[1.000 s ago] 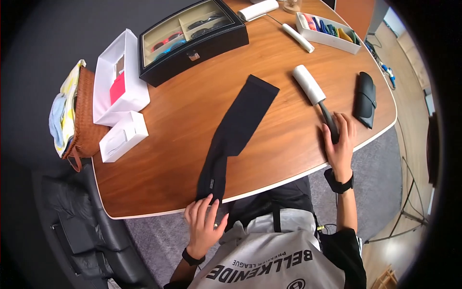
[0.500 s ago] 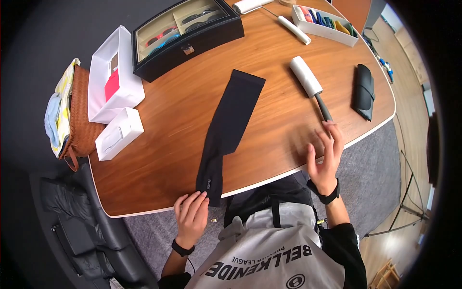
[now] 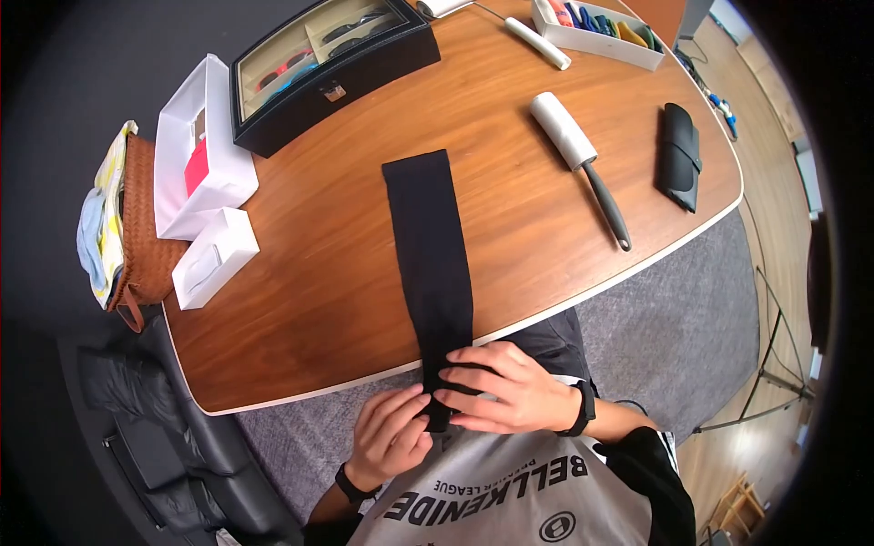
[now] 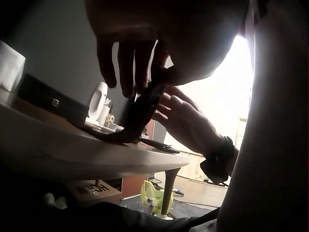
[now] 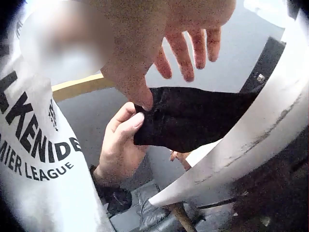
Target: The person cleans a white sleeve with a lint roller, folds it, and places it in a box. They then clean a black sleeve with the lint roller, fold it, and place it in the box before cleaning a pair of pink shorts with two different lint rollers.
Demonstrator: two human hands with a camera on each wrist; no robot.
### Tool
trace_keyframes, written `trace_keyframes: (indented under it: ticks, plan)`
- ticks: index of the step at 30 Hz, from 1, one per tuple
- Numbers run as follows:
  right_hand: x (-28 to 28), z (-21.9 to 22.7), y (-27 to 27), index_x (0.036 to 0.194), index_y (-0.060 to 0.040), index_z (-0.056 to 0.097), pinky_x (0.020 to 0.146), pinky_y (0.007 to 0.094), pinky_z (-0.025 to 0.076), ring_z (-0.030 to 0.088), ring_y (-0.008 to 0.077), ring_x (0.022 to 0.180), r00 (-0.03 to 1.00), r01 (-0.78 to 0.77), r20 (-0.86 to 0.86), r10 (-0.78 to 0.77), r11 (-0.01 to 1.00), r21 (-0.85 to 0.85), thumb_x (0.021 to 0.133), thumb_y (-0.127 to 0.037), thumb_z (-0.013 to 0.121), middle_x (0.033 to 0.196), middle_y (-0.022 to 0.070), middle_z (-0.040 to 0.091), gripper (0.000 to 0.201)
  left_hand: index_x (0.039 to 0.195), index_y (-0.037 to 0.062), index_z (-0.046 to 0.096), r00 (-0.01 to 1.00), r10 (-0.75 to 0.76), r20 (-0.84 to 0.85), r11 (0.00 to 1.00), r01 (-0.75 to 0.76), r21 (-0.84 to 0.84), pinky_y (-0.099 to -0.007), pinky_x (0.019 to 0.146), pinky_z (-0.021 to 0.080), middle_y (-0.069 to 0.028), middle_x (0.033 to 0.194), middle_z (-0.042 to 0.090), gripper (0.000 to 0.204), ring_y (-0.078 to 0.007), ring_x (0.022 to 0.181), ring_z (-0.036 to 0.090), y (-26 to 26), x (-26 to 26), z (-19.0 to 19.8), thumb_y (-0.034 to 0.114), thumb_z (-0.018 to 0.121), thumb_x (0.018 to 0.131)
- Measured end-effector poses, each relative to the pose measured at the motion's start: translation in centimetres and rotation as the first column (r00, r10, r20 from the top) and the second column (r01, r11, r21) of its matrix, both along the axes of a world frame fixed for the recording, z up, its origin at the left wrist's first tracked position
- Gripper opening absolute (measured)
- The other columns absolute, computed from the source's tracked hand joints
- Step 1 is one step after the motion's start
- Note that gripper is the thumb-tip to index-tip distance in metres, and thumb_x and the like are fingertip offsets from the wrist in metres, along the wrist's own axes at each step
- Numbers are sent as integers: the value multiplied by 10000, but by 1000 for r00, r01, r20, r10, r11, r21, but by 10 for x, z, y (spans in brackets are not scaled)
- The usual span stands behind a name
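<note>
A long black fabric sleeve lies across the table, its near end drawn over the front edge towards the body. At that end my left hand pinches the cloth between thumb and fingers, as the right wrist view of the left hand shows. My right hand reaches over the sleeve from the other side. In the right wrist view its thumb touches the sleeve's end, while its other fingers stretch out apart from the cloth. A lint roller with a grey handle lies untouched to the right.
A black glasses case lies at the right edge. A white box of rolled cloths and a second roller stand behind. At the back left are a black eyewear display box, white boxes and a woven basket.
My right hand has let go of the lint roller's handle and come left to the sleeve's near end. The sleeve has been straightened and pulled closer, its far end swinging left.
</note>
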State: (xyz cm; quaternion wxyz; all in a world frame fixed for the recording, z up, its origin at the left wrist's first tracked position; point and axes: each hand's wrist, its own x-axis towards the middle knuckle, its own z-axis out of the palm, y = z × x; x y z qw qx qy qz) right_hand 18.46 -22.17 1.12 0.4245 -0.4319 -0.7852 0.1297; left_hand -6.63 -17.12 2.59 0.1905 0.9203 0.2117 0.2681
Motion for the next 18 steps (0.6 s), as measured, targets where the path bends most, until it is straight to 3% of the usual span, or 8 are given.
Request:
trace_keyframes:
  ticks: [4,6,8,11,16,18]
  plan:
    - [4,-9,-6,1107,-42,742,953,425,546,634,276,1194,999,-32,38,32,999,-1,780,-151,782,1106,82,687,347,1003,24,628,997,-57,54,997,60,-48,-497,872,589,-181,1169,728,133,-379,1070,739,0,11,-4,151,646,969]
    - [8,-10,-10,1109,-49,745,923,424,551,653,277,1156,1000,-22,14,22,1000,-9,794,-138,783,1102,78,691,330,1022,23,635,994,-71,81,995,76,-70,-503,884,585,-185,1181,727,156,-382,1072,738,0,14,-5,164,669,965]
    - [10,-9,-13,1112,-57,747,892,424,556,672,279,1118,1000,-15,-10,15,1000,-17,807,-125,783,1098,74,696,314,1102,32,687,995,-88,46,987,93,-127,-521,977,549,-151,1299,695,304,-346,1226,677,3,19,-4,160,780,842]
    - [10,-7,-16,1048,-19,725,872,404,561,683,275,1021,992,-1,-130,-4,999,-40,768,-68,775,1039,101,697,290,1152,40,703,998,-61,-19,993,59,-104,-549,1028,503,-147,1341,681,403,-345,1290,636,11,28,-14,189,819,796]
    - [14,-12,-24,1055,-2,704,767,390,557,685,288,855,977,-52,-211,24,991,-126,803,-47,730,966,114,707,257,1051,30,751,996,-72,-45,992,67,-105,-558,1060,474,-111,1249,733,260,-308,1282,645,14,30,-21,113,781,806]
    - [16,-13,-23,1054,-2,703,743,397,553,678,298,825,968,-51,-252,8,985,-164,800,-60,733,953,124,709,263,1003,21,759,997,-75,9,973,75,-217,-535,1046,492,-96,1141,767,211,-286,1208,690,15,31,-21,67,771,797]
